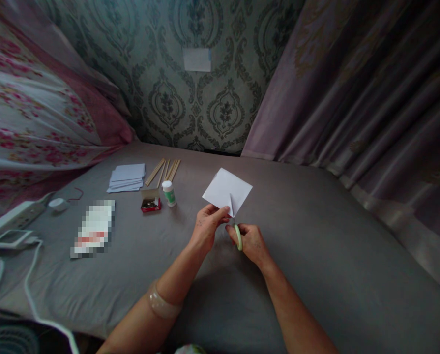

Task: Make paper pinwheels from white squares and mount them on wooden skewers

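My left hand (207, 223) pinches the near corner of a white square of paper (225, 189), thumb on top. The sheet is held up above the grey bed cover, turned so that a corner points toward me. In my right hand (251, 241) is a pair of scissors (238, 237) with light green handles; my fingers are closed round the loops. A blade lies over the paper, running inward from the near corner. The other blade is hidden, and how far the cut reaches I cannot tell.
Left of my hands stand a white-capped bottle (169, 193) with a green label and an open red box (151, 202) of small metal pieces. Behind them lie a paper stack (126, 177) and several wooden sticks (171, 170). A power strip (16, 221) with white cables sits far left.
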Available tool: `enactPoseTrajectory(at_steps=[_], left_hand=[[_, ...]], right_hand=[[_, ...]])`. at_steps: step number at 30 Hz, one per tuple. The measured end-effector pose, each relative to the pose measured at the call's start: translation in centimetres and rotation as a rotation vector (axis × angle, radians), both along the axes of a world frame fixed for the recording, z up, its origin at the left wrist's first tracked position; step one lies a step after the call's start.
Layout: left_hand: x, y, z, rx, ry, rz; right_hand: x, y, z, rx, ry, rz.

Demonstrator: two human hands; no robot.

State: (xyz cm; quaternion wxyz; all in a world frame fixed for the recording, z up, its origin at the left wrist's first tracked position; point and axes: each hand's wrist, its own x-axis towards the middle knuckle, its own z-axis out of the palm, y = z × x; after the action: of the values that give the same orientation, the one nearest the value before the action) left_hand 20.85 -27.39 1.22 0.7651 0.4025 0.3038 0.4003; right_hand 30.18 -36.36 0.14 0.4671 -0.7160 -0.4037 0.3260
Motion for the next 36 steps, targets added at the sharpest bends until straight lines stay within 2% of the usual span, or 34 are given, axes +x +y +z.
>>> enactPoseTrajectory(at_steps=[12,20,24,27,29,31,36], left_hand=[[-0.2,0.0,0.5,-0.054,-0.011,0.003],[-0.1,0.7,-0.6,-0.065,-0.027,0.042],[-0.3,1.2,-0.9,-0.041,-0.011,0.123],[-0.5,1.8,-1.0,-0.036,-0.009,0.198],[-0.6,2.3,-1.1,-0.027,-0.013,0.236],[-0.8,2.7,-1.3,-0.009,-0.012,0.255],[-0.6,2.8,-1.5,0.023,0.012,0.227]], right_hand=[[0.2,0.0,-0.2,-0.002,-0.033,0.004],[-0.1,0.1,-0.1,-0.029,-0.022,0.018],[0.2,-0.3,0.3,-0.096,0.003,0.182],[0.8,-1.0,0.8,-0.227,-0.014,0.334],[1.5,-1.6,1.2,-0.31,-0.054,0.369],[2.3,-2.3,1.5,-0.354,-0.109,0.32],[6.1,-5.4,1.7,-0.536,-0.276,0.009]])
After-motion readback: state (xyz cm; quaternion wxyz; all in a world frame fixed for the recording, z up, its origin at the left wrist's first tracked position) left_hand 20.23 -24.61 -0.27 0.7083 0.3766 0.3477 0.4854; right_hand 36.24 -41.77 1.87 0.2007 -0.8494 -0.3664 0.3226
